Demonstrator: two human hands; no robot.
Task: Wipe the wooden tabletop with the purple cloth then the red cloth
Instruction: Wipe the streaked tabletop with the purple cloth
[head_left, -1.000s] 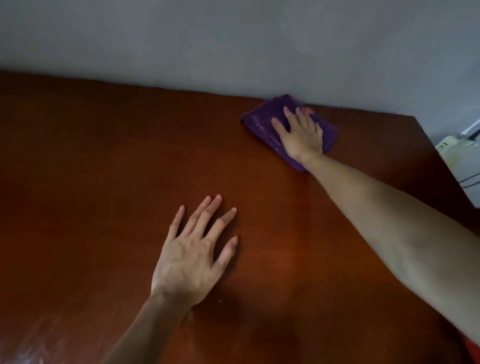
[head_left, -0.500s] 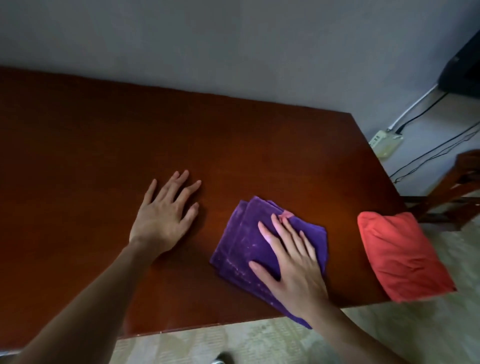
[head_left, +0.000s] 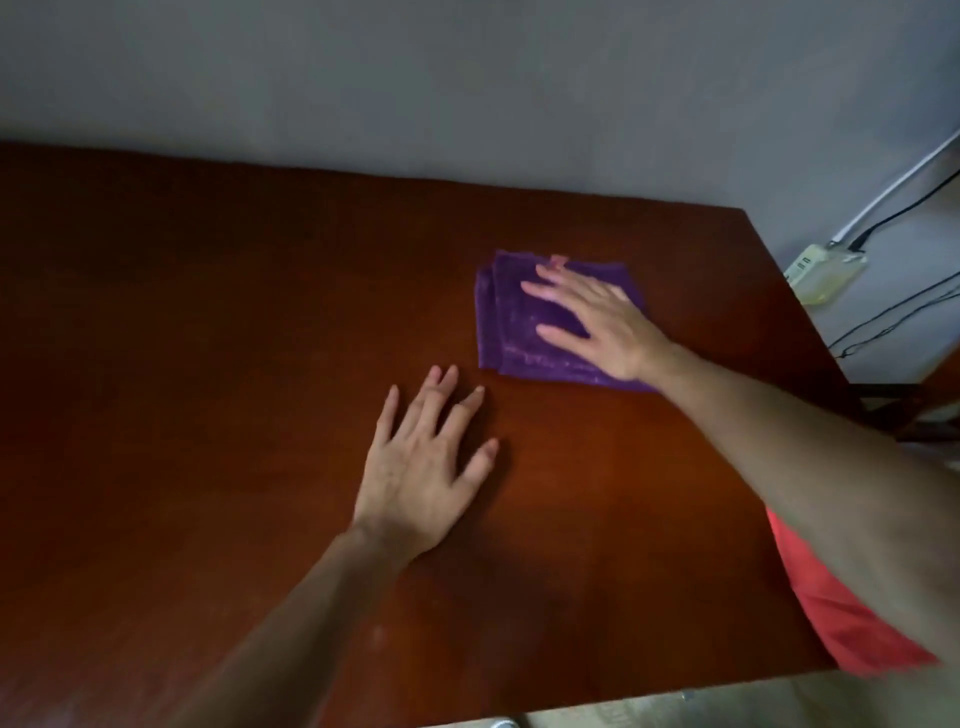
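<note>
Half a second on, the flat right hand (head_left: 602, 322) — fingers spread, gripping nothing — has pushed the folded purple cloth (head_left: 519, 332) from the wooden tabletop's (head_left: 208, 364) near edge toward the wall; the left hand (head_left: 421, 467) rests open, so the purple pass continues while the red cloth (head_left: 841, 623) waits.

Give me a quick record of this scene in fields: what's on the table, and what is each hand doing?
surface: wooden tabletop, against a grey wall
purple cloth: folded, lying flat on the tabletop
right hand: flat on the purple cloth, fingers spread
left hand: palm down on bare wood, beside the cloth, not touching it
red cloth: at the table's right edge, partly hidden by the right forearm
beyond the table: power strip with cables
</note>
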